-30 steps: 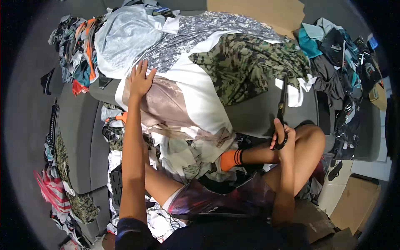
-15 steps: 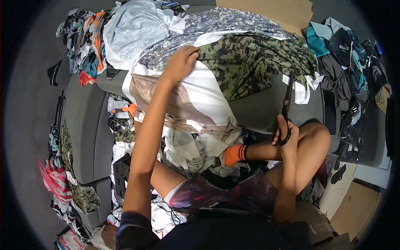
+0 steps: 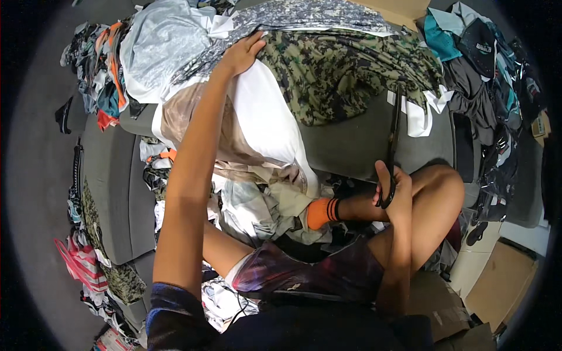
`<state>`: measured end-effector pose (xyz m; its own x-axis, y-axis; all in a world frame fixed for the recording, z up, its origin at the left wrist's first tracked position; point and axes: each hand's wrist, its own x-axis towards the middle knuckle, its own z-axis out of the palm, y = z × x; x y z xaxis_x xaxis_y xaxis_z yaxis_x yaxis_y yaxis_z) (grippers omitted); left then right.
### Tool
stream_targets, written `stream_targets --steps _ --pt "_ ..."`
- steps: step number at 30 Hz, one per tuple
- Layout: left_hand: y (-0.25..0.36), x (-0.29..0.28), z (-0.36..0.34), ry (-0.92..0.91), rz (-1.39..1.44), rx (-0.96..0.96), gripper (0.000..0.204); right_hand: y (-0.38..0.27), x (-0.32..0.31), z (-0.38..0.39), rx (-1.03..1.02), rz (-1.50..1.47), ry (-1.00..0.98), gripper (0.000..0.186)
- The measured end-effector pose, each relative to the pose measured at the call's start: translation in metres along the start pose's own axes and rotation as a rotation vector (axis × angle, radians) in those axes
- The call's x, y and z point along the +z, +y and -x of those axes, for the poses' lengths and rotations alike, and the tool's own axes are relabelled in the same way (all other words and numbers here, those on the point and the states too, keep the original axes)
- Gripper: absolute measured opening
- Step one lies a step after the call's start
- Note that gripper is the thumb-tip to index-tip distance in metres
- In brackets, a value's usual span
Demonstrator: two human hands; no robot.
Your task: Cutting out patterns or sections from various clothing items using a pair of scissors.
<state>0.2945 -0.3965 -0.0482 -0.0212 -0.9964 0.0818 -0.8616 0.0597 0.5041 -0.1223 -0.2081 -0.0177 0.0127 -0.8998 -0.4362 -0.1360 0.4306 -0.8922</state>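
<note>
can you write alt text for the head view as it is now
A person's right hand holds black scissors, pointed away from the body, while the left hand lies at the left edge of a green camouflage cloth, beside white fabric. Heaps of mixed garments lie to both sides.

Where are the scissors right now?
In the head view, right of centre: the scissors are in the right hand, their far end by the white strip.

The left hand (image 3: 239, 58) is resting, fingers extended, where green camouflage cloth (image 3: 339, 76) is meeting gray camouflage cloth (image 3: 310, 16) and white cloth (image 3: 266, 114). The right hand (image 3: 399, 196) is holding black scissors (image 3: 393, 131) above a gray cushion (image 3: 351, 149), their blades pointing forward near white strips (image 3: 417, 120).
</note>
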Motion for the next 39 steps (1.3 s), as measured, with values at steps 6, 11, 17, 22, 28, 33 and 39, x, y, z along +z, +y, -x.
stream_targets --steps 6,11,17,22,28,33,39 --pt "0.074 0.014 0.095 0.152 -0.026 0.157 0.075 -0.011 -0.009 0.018 0.051 0.055 -0.101 0.032" --pt "0.07 0.022 0.163 0.143 -0.287 0.185 0.089 -0.004 -0.018 0.047 -0.105 0.065 -0.348 0.017" --pt "0.068 0.019 0.181 0.131 -0.28 0.17 0.102 0.006 -0.008 0.036 -0.157 0.25 -0.767 0.025" --pt "0.06 0.027 0.184 0.201 -0.275 0.182 0.107 0.003 0.002 0.016 -0.176 0.541 -0.73 0.032" --pt "0.046 0.044 0.18 0.318 -0.31 0.187 0.11 -0.002 0.016 0.011 -0.147 0.579 -0.76 0.036" --pt "0.046 0.042 0.178 0.33 -0.298 0.186 0.111 -0.009 0.044 0.012 -0.117 0.545 -0.717 0.039" --pt "0.046 0.044 0.178 0.369 -0.256 0.209 0.109 -0.012 0.055 0.01 -0.116 0.572 -0.688 0.041"
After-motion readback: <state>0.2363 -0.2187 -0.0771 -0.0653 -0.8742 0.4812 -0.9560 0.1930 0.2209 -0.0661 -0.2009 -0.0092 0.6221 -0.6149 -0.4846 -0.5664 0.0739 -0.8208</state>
